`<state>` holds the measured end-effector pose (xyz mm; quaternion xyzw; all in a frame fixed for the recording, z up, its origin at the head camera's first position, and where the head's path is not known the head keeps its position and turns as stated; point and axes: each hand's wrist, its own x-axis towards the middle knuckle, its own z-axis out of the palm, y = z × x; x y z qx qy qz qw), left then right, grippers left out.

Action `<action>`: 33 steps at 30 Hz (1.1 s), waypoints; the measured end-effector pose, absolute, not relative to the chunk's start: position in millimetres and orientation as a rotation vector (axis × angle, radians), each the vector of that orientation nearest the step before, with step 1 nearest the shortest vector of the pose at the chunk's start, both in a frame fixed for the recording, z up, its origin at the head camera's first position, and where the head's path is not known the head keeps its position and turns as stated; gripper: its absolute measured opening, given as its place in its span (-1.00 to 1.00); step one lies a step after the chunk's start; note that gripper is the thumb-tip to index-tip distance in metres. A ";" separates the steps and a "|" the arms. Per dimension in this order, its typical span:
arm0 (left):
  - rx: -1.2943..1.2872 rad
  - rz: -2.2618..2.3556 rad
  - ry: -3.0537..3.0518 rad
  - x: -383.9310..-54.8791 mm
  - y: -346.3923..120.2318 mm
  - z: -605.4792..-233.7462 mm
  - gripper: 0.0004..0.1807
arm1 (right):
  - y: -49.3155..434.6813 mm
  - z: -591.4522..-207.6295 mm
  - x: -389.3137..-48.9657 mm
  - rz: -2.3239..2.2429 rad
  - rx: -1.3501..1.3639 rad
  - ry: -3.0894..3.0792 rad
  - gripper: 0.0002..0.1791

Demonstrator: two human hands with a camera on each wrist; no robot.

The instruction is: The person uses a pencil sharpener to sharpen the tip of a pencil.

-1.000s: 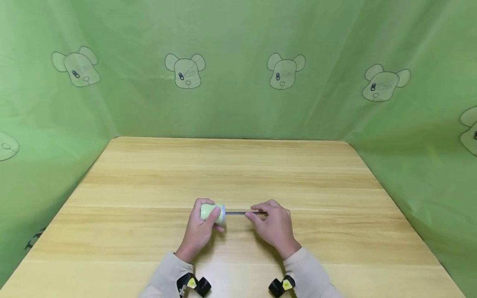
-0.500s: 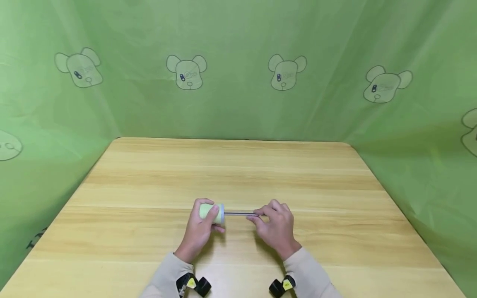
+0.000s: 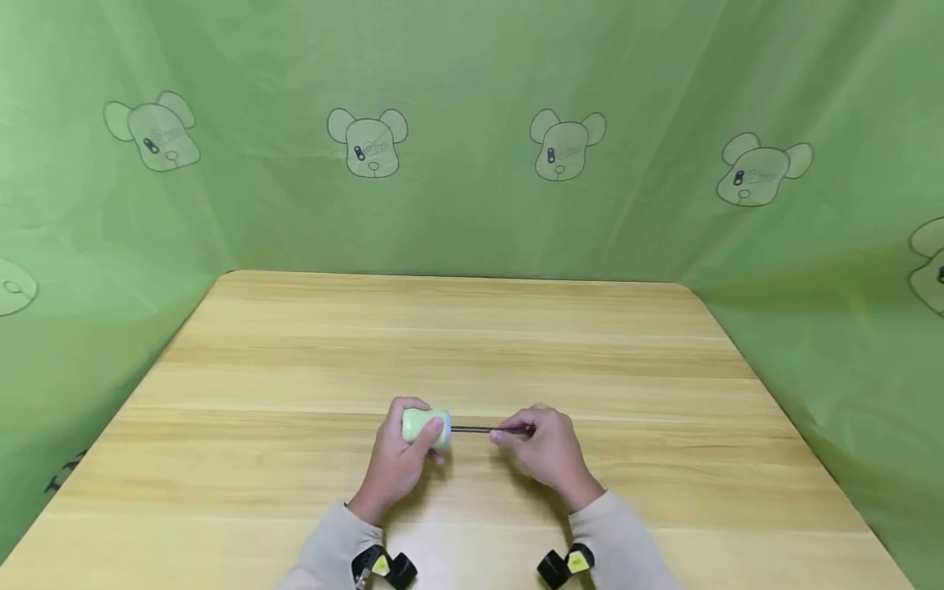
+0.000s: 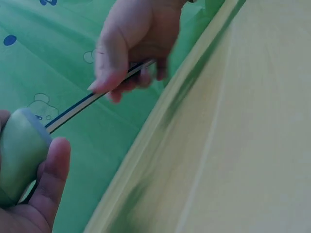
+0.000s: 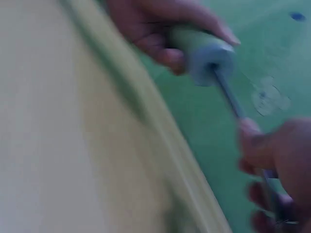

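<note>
A: What does the left grip have?
B: It is curled round one pale green cylinder, with the thumb along its near side.
A: And the right grip?
B: It pinches one thin rod between thumb and fingers.
A: Just one rod?
B: One shows, with light and dark lines along it in the left wrist view. I can't tell whether two lie side by side.
A: Where do rod and cylinder meet?
B: The cylinder has a single pale blue end, facing the right grip, and the rod enters a hole in its middle. From there the rod runs nearly level across to the right fingers.
A: Is the cylinder hollow?
B: I can't tell; whatever is inside is hidden.
A: Does anything block the view?
B: The left fingers cover part of the cylinder, the right ones the rod's far part. The right wrist view is blurred.
A: And around them?
B: Both things are over the near half of a wooden surface. There are two pale sleeves and two black devices by the wrists. Beyond is a green sheet bearing four whole mouse-like heads, two more cropped by the frame.
</note>
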<state>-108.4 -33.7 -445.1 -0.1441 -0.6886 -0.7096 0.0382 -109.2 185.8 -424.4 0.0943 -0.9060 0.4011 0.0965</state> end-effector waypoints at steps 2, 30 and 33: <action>-0.371 -2.227 -2.088 -108.9 -35.0 -445.2 -0.69 | 181.4 -428.5 -109.8 1.015 0.321 -2.553 -0.78; -0.333 -2.299 -2.112 -109.0 -41.5 -441.5 -0.69 | 183.0 -425.0 -107.7 1.307 0.321 -2.618 -0.88; -0.290 -2.322 -2.083 -110.0 -40.6 -441.3 -0.66 | 181.7 -429.6 -108.3 1.121 0.409 -2.448 -0.80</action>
